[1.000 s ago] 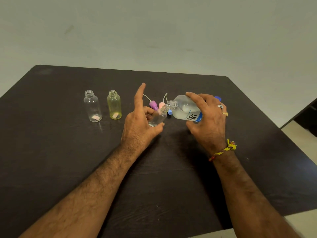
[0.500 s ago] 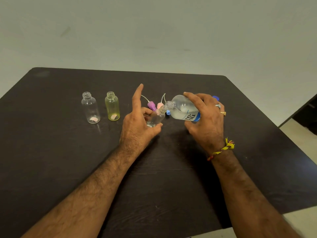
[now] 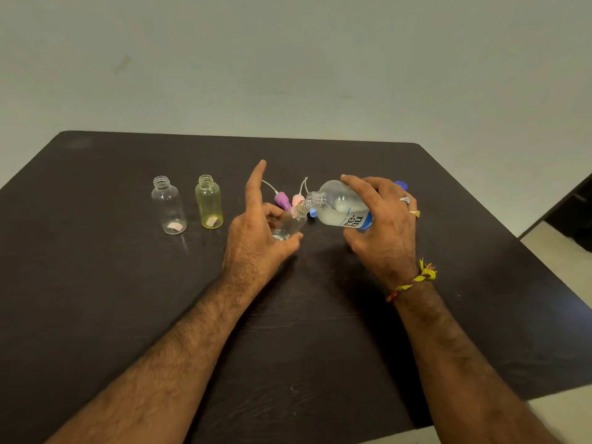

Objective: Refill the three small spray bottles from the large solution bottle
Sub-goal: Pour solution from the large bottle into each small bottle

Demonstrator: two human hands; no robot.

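Head view of a dark tabletop (image 3: pixel 96 299) before a pale wall (image 3: pixel 288 59). Left hand (image 3: pixel 261 241) curled round a small clear spray bottle (image 3: pixel 290 224), thumb and lower fingers gripping its body, index finger stretched straight upward and away from it. Bottle tilted, open neck leaning toward the right, a little clear liquid pooled at its base.

Right hand (image 3: pixel 382 219) wrapped from above over the large solution bottle (image 3: pixel 339 205) — held nearly on its side, uncapped mouth meeting the neck of the small bottle. Clear liquid lying along the lower wall of the large bottle; blue-and-white label partly visible below the fingers. Two rings on the right hand, a yellow-and-red thread band (image 3: pixel 413 280) at the wrist.

Two further small bottles upright at left, well apart from the hands: a clear one (image 3: pixel 169 206) and, just beside it on the right, a yellow-tinted one (image 3: pixel 209 203), both uncapped, each with a small pale sticker near the base.

Behind the hands, spray heads lying on the tabletop — one purple (image 3: pixel 282 200), one pink (image 3: pixel 298 199), dip tubes pointing away, and a blue piece (image 3: pixel 313 213) partly hidden under the large bottle. A blue cap (image 3: pixel 402 185) peeping out beyond the right hand's fingers.
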